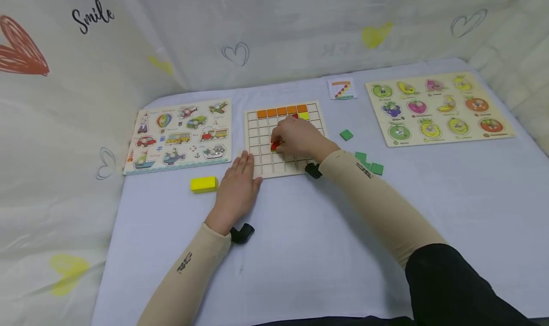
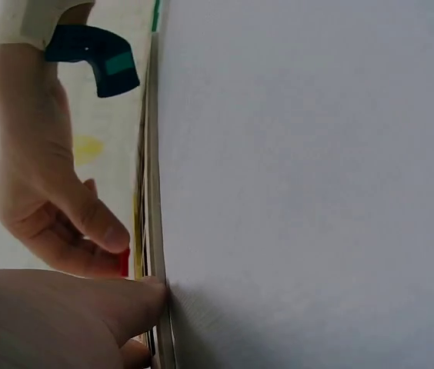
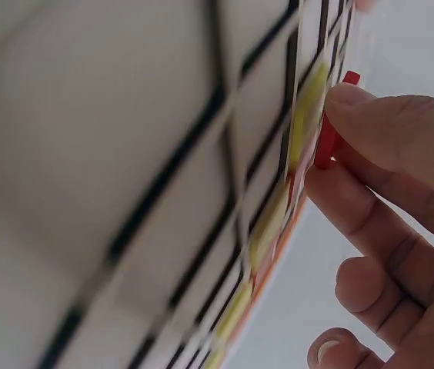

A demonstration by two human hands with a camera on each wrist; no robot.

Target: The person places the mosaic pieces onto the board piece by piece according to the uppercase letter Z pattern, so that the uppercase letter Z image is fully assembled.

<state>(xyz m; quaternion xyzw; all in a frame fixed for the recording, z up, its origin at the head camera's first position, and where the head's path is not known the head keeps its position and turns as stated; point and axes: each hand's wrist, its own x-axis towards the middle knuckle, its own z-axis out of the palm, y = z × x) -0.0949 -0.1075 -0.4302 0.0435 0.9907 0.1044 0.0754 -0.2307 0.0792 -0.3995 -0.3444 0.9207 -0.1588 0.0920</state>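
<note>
A wooden grid board lies mid-table, with a row of orange tiles along its far edge and a yellow tile below them. Over the board, my right hand pinches a small red tile between thumb and fingers. In the right wrist view the red tile stands tilted close to the grid. My left hand rests on the board's near left corner, fingers straight. The right hand hides part of the grid and some tiles under it.
Several green tiles lie right of the board, and a yellow block lies left of my left hand. A vehicle puzzle is at left, a fruit puzzle at right. A small pattern card lies behind.
</note>
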